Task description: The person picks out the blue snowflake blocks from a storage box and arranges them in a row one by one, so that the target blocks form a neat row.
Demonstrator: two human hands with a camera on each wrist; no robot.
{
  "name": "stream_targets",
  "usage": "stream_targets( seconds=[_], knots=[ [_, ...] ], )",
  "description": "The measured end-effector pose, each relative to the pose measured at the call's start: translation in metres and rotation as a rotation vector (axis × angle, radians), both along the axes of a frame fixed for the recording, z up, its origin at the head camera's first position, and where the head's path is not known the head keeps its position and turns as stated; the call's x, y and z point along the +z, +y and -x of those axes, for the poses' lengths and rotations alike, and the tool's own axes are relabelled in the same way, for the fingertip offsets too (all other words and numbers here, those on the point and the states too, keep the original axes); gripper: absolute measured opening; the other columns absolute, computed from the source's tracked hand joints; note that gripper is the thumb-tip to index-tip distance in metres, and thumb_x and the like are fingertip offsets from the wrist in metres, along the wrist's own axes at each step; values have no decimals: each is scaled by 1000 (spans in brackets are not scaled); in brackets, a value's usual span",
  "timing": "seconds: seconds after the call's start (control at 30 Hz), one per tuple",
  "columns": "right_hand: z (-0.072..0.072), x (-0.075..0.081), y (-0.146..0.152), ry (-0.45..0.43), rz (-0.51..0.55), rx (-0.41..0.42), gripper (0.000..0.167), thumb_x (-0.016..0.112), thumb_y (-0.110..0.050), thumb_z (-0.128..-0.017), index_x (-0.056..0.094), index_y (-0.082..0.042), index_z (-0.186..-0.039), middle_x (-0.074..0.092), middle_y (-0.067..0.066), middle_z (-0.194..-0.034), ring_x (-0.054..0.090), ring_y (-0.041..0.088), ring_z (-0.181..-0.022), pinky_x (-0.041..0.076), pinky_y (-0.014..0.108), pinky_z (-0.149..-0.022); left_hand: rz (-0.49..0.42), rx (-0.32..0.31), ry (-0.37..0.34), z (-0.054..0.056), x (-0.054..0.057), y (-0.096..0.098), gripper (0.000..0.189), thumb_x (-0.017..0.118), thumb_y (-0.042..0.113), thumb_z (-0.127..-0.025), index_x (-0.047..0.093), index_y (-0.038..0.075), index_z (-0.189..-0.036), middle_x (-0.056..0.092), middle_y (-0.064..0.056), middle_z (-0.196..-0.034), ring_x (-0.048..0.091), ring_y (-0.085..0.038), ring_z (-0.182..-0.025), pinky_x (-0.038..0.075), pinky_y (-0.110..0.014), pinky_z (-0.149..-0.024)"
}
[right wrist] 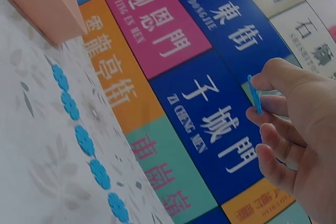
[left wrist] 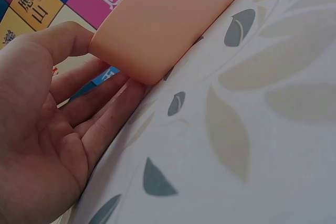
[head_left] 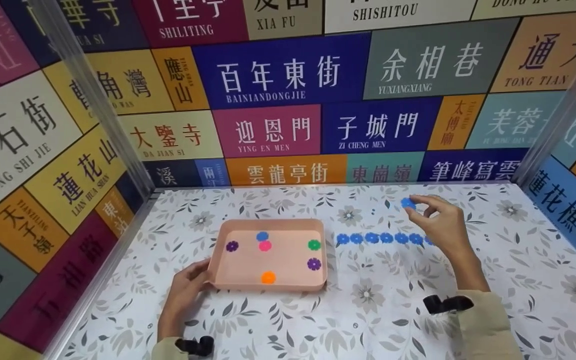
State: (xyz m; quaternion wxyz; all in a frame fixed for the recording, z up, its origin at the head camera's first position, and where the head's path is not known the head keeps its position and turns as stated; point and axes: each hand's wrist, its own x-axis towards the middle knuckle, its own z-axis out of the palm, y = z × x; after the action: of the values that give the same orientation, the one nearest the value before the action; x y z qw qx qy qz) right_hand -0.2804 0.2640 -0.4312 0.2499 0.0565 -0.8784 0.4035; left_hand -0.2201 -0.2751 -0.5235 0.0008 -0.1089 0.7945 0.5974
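Observation:
A blue flower-shaped plastic piece [head_left: 408, 203] is pinched between the thumb and forefinger of my right hand [head_left: 442, 226], raised over the far right of the table. In the right wrist view the piece [right wrist: 254, 94] appears edge-on, other fingers loosely bent. Below that hand, a row of several blue flower pieces [head_left: 386, 238] runs sideways; its right end is hidden behind the hand. My left hand [head_left: 186, 290] grips the near left corner of a pink rectangular tray [head_left: 288, 260]. In the left wrist view, the thumb is at the tray's rim and fingers reach under its corner.
Inside the tray lie loose flower pieces: blue [head_left: 262, 236], pink [head_left: 265, 246], green [head_left: 314, 245], orange [head_left: 268, 277] and two purple [head_left: 232, 246]. A leaf-patterned cloth [head_left: 338, 325] covers the table. Colourful sign-printed walls [head_left: 283, 75] stand behind and at both sides.

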Motion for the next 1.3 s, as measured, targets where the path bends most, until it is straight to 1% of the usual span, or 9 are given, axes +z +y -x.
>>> stream_targets(
  seconds=[0.2, 0.37, 0.47, 0.6, 0.7, 0.87, 1.13, 1.2, 1.3],
  knots=[
    [-4, -3, 25, -74, 17, -80, 39, 70, -34, -93, 71, -13, -126, 69, 10, -120, 50, -6, -73, 43, 17, -49, -7, 8, 51, -2, -2, 0, 42, 58, 11, -98, 57, -1, -138, 60, -23, -138, 64, -30, -118, 61, -32, -89],
    [-6, -13, 46, -130, 11, -135, 43, 68, -39, -93, 69, -13, -129, 68, 12, -120, 49, -6, -71, 44, 19, -48, 0, 8, 32, 0, -3, 0, 43, 57, 11, -97, 57, 1, -139, 59, -22, -140, 63, -31, -121, 60, -34, -93],
    [-7, -19, 58, -158, 5, -165, 45, 68, -39, -93, 69, -12, -129, 69, 6, -112, 49, -3, -65, 43, 21, -46, 1, 9, 17, 1, -3, 1, 44, 57, 12, -97, 56, 1, -140, 58, -22, -141, 62, -31, -122, 59, -35, -94],
    [-8, -28, 71, -191, 25, -197, 48, 69, -41, -92, 69, -10, -128, 64, -15, -95, 48, -1, -61, 41, 21, -46, 7, 10, -11, 2, -1, 2, 45, 57, 13, -97, 55, 2, -141, 58, -21, -142, 62, -30, -123, 59, -36, -95],
    [-9, -32, 78, -220, 35, -206, 50, 68, -42, -92, 68, -9, -130, 68, -6, -98, 48, -3, -64, 43, 20, -48, 12, 8, -20, 2, 0, 2, 46, 57, 14, -98, 54, 3, -142, 57, -21, -143, 61, -30, -125, 59, -35, -96],
    [-10, -36, 88, -301, 17, -233, 56, 64, -48, -93, 65, -8, -133, 67, 22, -120, 49, -4, -74, 46, 18, -55, 19, 5, -7, 2, 2, 2, 46, 57, 14, -98, 54, 3, -142, 57, -21, -143, 60, -31, -125, 59, -35, -96],
    [-11, -51, 102, -398, -44, -232, 58, 60, -48, -95, 63, -6, -134, 66, 27, -120, 61, 21, -82, 46, 25, -57, 18, 14, -10, 4, 1, 2, 46, 55, 13, -97, 54, 3, -142, 57, -21, -144, 61, -31, -125, 59, -35, -94],
    [-12, -56, 104, -416, -52, -223, 57, 60, -47, -96, 62, -4, -134, 66, 28, -123, 64, 31, -90, 49, 30, -64, 25, 16, -16, 4, 1, 2, 47, 55, 14, -97, 54, 4, -142, 56, -20, -144, 60, -31, -125, 59, -35, -94],
    [-12, -62, 107, -461, -40, -218, 60, 61, -47, -95, 61, -1, -135, 59, 29, -135, 58, 47, -116, 53, 47, -87, 44, 15, -22, 4, 0, 2, 47, 55, 15, -97, 53, 4, -143, 55, -20, -146, 59, -32, -127, 59, -36, -97]
  ],
)
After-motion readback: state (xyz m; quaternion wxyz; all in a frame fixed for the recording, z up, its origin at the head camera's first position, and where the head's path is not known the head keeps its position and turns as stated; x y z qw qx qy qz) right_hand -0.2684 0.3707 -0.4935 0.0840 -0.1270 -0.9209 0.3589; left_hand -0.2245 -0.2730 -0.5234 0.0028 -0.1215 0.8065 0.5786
